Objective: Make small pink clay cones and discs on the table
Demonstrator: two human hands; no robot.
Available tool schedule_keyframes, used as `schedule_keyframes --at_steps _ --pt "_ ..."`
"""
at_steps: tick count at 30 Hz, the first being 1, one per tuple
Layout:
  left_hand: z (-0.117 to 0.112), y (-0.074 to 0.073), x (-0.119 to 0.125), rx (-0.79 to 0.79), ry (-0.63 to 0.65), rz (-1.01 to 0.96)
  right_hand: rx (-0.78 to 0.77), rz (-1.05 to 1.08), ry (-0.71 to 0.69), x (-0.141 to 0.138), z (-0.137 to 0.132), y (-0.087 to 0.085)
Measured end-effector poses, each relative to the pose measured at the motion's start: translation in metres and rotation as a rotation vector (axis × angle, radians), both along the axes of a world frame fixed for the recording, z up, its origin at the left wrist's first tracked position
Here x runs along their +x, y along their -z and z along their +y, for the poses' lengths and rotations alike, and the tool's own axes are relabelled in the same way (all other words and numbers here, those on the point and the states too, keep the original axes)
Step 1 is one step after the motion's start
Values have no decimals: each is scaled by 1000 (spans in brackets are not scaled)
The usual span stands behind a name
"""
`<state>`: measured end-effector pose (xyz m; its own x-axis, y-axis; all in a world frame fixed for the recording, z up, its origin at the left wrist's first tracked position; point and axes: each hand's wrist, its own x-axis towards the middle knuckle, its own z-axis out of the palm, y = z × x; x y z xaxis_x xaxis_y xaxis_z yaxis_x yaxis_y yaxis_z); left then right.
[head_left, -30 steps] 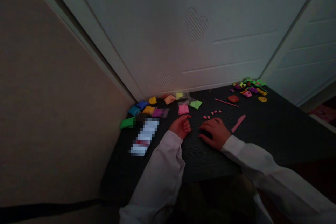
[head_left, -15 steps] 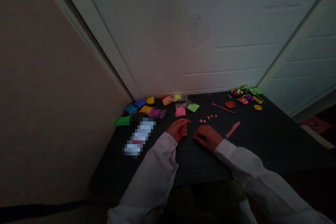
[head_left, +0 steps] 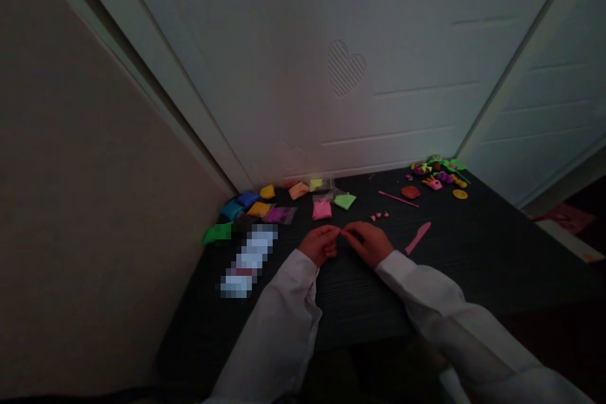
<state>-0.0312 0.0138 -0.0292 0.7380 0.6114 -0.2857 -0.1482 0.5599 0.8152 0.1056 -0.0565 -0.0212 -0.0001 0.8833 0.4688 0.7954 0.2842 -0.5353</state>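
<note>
Over the dark table, my left hand [head_left: 320,245] is closed, thumb and index finger pinched at the tip. My right hand [head_left: 368,242] pinches too, its fingertips meeting those of my left hand. Whatever lies between the fingertips is too small to make out. Just beyond my right hand sit several tiny pink clay pieces [head_left: 379,216], some of them hidden behind the hand. A pink plastic clay knife [head_left: 418,238] lies to the right of my right hand. Past my left hand is a packet of pink clay [head_left: 322,209], with a light green clay packet [head_left: 345,201] beside it.
More clay packets, such as the purple one [head_left: 281,214] and the green one [head_left: 218,233], line the back left. A blurred-out bright strip [head_left: 249,261] lies left. A thin pink stick [head_left: 398,199], a red clay lump [head_left: 410,192] and small coloured clay figures [head_left: 444,175] are back right.
My right hand has moved left and forward, so its fingertips now meet those of my left hand. The camera view has shifted slightly.
</note>
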Motion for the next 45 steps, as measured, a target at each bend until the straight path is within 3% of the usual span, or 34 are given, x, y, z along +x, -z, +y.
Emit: schedule_keyframes --at_steps 11,33,40,45 --pt "0 0 1 -1 -26 5 27 39 -57 0 -4 2" --pt "-1 2 4 27 -52 23 7 26 -12 3 -7 1" --pt "-3 6 6 223 -52 142 10 37 -47 4 -8 3" --pt "-2 7 4 250 -32 184 50 44 -85 5 -9 3"
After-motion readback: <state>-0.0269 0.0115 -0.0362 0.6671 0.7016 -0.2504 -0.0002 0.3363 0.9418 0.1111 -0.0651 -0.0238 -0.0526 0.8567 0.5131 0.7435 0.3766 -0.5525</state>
